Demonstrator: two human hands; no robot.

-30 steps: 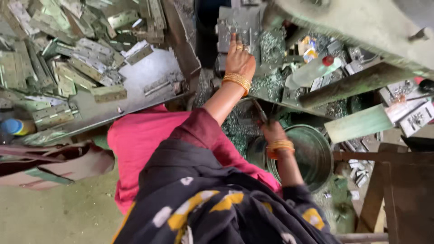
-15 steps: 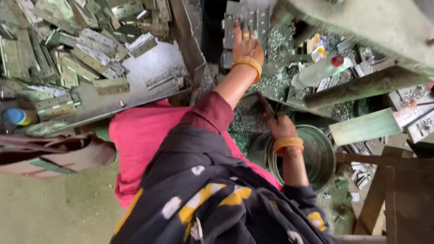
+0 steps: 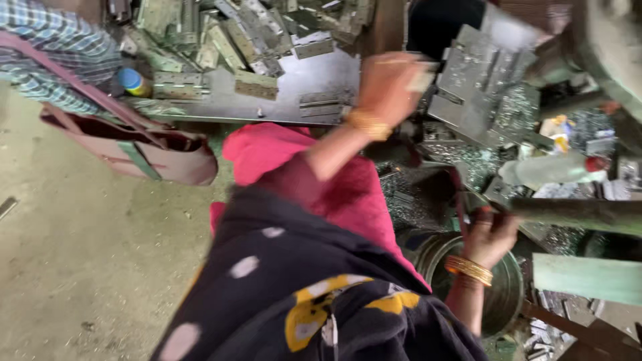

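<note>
Left hand [image 3: 391, 83]: raised toward 12 o'clock over the grey metal plates [image 3: 481, 80]; a small pale piece [image 3: 422, 79] seems pinched at the fingertips, though blur keeps the fingers' exact set from being told. Gold bangle at the wrist.

Right hand [image 3: 491, 234]: at 4 o'clock, fingers curled round a dark lever [image 3: 575, 212] that runs off toward 3 o'clock. Bangles at the wrist, just above the round metal pan [image 3: 508, 294].

Table [image 3: 281, 100]: at 11 o'clock, carrying a heap of flat stamped parts [image 3: 221, 40]; a blue-capped bottle [image 3: 132, 81] at its left edge.

Also present: metal swarf [image 3: 401, 200] scattered between the hands; a clear bottle with red cap [image 3: 555, 170] lying at 3 o'clock; a brown bag [image 3: 134, 150] at 9 o'clock beside another person's checked sleeve [image 3: 47, 47].

Risks, as judged:
- Left fingers sit close to the plates while the right hand grips the lever; a pull before the left hand is clear could trap them.
- Bare skin near swarf and stamped edges invites cuts.
- Loose pink cloth [image 3: 287, 154] and scarf hang near the works and could snag.
- The pale piece, lightly held, could slip into the swarf.
</note>
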